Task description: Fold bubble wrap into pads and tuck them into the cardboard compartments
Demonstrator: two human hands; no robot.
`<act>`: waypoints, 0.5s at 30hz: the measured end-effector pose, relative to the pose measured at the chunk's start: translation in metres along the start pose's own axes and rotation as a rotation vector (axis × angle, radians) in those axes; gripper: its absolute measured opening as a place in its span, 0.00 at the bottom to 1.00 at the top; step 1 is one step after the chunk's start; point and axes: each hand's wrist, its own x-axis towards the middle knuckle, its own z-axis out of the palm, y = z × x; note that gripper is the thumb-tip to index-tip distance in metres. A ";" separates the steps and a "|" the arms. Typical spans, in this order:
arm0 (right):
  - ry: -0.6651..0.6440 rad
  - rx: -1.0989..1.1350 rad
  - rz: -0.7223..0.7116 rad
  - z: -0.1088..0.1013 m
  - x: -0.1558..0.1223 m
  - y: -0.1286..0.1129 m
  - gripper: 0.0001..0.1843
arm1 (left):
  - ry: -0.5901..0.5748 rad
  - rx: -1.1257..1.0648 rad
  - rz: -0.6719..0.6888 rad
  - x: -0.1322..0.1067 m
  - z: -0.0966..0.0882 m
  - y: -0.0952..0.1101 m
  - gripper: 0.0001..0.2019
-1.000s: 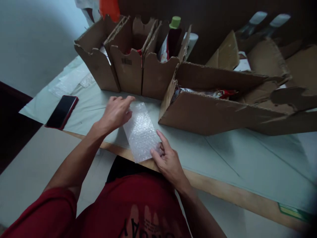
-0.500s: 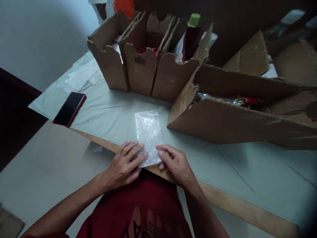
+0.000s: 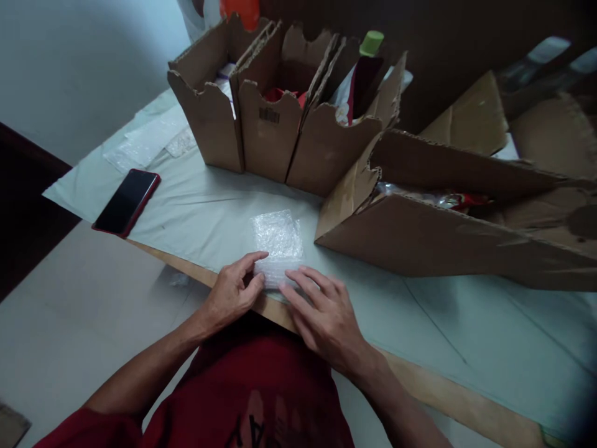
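A small sheet of clear bubble wrap (image 3: 277,231) lies on the cloth-covered table near its front edge. Its near end is folded over into a thicker flat band, while the far part lies flat. My left hand (image 3: 237,286) grips the left end of this band, with thumb and index finger at its edge. From the right, my right hand (image 3: 321,308) rests stretched, spread fingertips on the band's right end. Its thumb is partly hidden.
A phone (image 3: 127,202) in a red case lies at the table's left edge, near more bubble wrap (image 3: 147,140). Upright cardboard holders (image 3: 265,140) stand at the back. A long cardboard box (image 3: 443,239) lies to the right. The wooden table edge (image 3: 275,312) runs before me.
The near end of the bubble wrap has been folded away from me into a band. My left hand has gone from lying flat to gripping; my right fingers have moved onto the fold.
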 end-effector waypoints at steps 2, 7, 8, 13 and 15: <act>-0.079 -0.081 -0.055 0.010 0.009 0.010 0.22 | -0.032 0.017 0.010 0.003 0.000 0.000 0.18; -0.151 -0.084 -0.098 0.012 0.019 0.018 0.17 | 0.121 0.177 0.271 -0.002 -0.006 0.002 0.17; -0.171 -0.057 -0.090 0.009 0.021 0.017 0.17 | 0.177 0.224 0.349 -0.005 -0.007 0.002 0.19; -0.267 0.257 0.097 -0.003 0.030 0.016 0.16 | 0.117 0.379 0.574 -0.016 -0.007 -0.003 0.21; -0.253 0.323 0.196 -0.004 0.031 0.020 0.18 | 0.056 0.369 0.555 -0.010 -0.004 -0.007 0.15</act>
